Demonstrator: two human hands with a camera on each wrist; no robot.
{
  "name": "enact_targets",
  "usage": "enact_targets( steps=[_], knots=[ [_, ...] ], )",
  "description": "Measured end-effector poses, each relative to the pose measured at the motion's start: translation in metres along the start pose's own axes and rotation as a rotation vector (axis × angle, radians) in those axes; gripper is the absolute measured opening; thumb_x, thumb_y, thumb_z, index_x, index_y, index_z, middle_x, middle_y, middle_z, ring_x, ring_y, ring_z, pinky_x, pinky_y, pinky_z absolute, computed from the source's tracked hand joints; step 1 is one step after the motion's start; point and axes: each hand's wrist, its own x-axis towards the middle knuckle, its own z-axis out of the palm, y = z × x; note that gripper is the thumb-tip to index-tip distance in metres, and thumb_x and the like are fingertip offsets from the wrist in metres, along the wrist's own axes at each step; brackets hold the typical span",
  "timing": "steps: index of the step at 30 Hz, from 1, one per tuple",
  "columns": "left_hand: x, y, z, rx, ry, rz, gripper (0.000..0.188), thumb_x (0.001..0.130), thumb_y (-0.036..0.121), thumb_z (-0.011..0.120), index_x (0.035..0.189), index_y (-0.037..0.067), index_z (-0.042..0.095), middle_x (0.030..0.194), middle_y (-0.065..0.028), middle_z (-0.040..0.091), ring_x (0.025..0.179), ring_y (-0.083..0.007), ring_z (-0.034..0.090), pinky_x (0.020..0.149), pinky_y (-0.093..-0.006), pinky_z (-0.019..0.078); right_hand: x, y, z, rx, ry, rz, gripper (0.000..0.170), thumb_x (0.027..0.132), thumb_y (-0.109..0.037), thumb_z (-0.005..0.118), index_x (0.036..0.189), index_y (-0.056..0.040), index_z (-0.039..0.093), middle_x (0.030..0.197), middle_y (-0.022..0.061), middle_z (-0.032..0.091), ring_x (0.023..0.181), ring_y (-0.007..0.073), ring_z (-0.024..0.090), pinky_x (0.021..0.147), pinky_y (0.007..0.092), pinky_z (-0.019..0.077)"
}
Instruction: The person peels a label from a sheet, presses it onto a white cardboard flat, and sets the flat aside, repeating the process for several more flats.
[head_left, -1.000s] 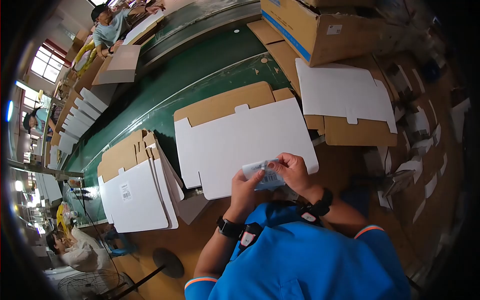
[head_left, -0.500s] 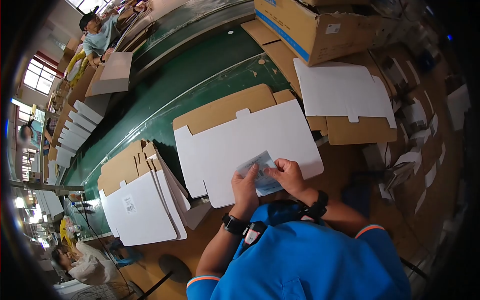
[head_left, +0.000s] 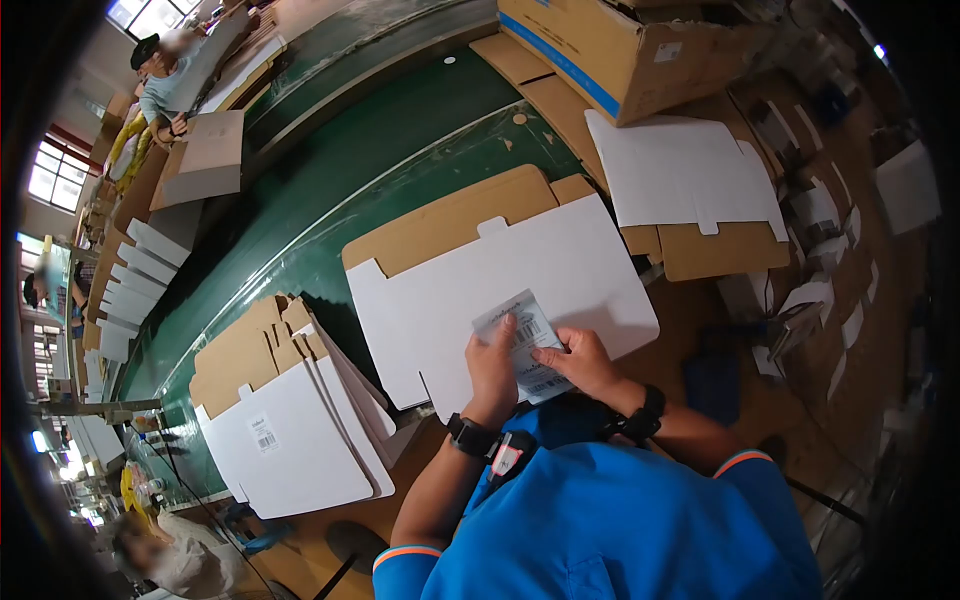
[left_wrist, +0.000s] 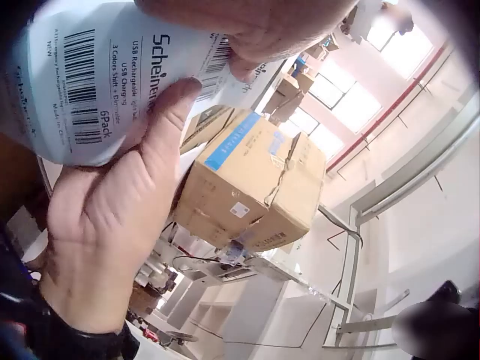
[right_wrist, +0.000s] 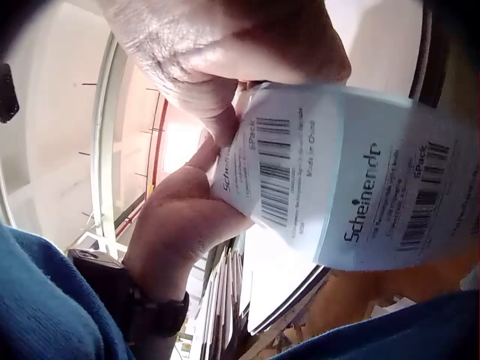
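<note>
A strip of printed barcode labels (head_left: 535,345) is held between both hands, over the near edge of a flat white cardboard box blank (head_left: 460,290) with brown flaps. My left hand (head_left: 492,368) pinches the strip's left side, thumb on its printed face. On its right side, lower down, the right hand (head_left: 588,363) grips it with thumb on top. Close up in the right wrist view, the label strip (right_wrist: 375,180) shows black barcodes, "Scheinendp" and "6Pack", and bends between the hands. The fingers behind the strip are mostly hidden in the head view.
At left, a leaning stack of white box blanks (head_left: 290,430) bears a barcode sticker (head_left: 262,433). Another white blank (head_left: 685,170) lies at right, below a large cardboard box (head_left: 640,65). Beyond runs a green conveyor belt (head_left: 330,190). A person (head_left: 165,85) works at the far left.
The label strip, curled between the hands before, is now spread flatter and taller. My right hand has slid lower along its side. The head view has shifted slightly.
</note>
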Motion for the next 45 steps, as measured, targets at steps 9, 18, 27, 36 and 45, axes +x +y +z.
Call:
enact_targets(
  steps=[9, 18, 27, 36, 45],
  knots=[
    [0.012, -0.008, 0.002, 0.068, -0.092, -0.024, 0.028, 0.082, 0.016, 0.068, 0.101, -0.002, 0.057, 0.092, -0.0109, 0.064, 0.079, -0.0186, 0.062, 0.071, -0.0314, 0.0512, 0.000, 0.008, -0.005, -0.062, 0.158, 0.008, 0.024, 0.085, -0.020, 0.065, 0.088, 0.0038, 0.066, 0.072, 0.0054, 0.066, 0.067, 0.0061, 0.056, 0.059, 0.0258, 0.0473],
    [0.030, -0.003, -0.006, 0.184, -0.058, -0.002, 0.026, 0.084, 0.017, 0.066, 0.099, -0.003, 0.060, 0.087, -0.0064, 0.064, 0.074, -0.0115, 0.058, 0.064, -0.0259, 0.0478, 0.030, 0.003, -0.007, 0.038, 0.213, 0.087, 0.022, 0.084, -0.016, 0.063, 0.090, 0.0050, 0.066, 0.074, 0.0077, 0.067, 0.066, 0.0079, 0.058, 0.060, 0.0261, 0.0476],
    [0.024, -0.005, -0.034, 0.809, -0.031, 0.574, 0.016, 0.082, 0.007, 0.060, 0.097, 0.001, 0.063, 0.082, -0.0082, 0.058, 0.068, -0.0183, 0.057, 0.062, -0.0282, 0.0480, 0.063, 0.006, -0.009, 0.049, 0.224, 0.256, 0.025, 0.084, -0.017, 0.063, 0.089, 0.0077, 0.064, 0.077, 0.0115, 0.067, 0.065, 0.0139, 0.062, 0.057, 0.0270, 0.0492],
    [0.022, 0.003, -0.026, 1.043, 0.004, 0.835, 0.022, 0.074, 0.000, 0.060, 0.095, 0.003, 0.063, 0.093, -0.0123, 0.056, 0.090, -0.0295, 0.052, 0.080, -0.0376, 0.0439, 0.066, 0.002, -0.008, 0.067, 0.234, 0.305, 0.025, 0.083, -0.016, 0.063, 0.090, 0.0079, 0.063, 0.079, 0.0121, 0.067, 0.068, 0.0143, 0.063, 0.059, 0.0271, 0.0499],
    [0.023, 0.006, -0.019, 1.071, -0.034, 0.892, 0.025, 0.073, -0.001, 0.061, 0.098, 0.003, 0.063, 0.097, -0.0120, 0.057, 0.093, -0.0293, 0.053, 0.082, -0.0373, 0.0434, 0.067, 0.010, -0.009, 0.056, 0.233, 0.280, 0.027, 0.083, -0.018, 0.063, 0.089, 0.0077, 0.064, 0.079, 0.0119, 0.067, 0.067, 0.0137, 0.062, 0.059, 0.0270, 0.0485]
  ],
)
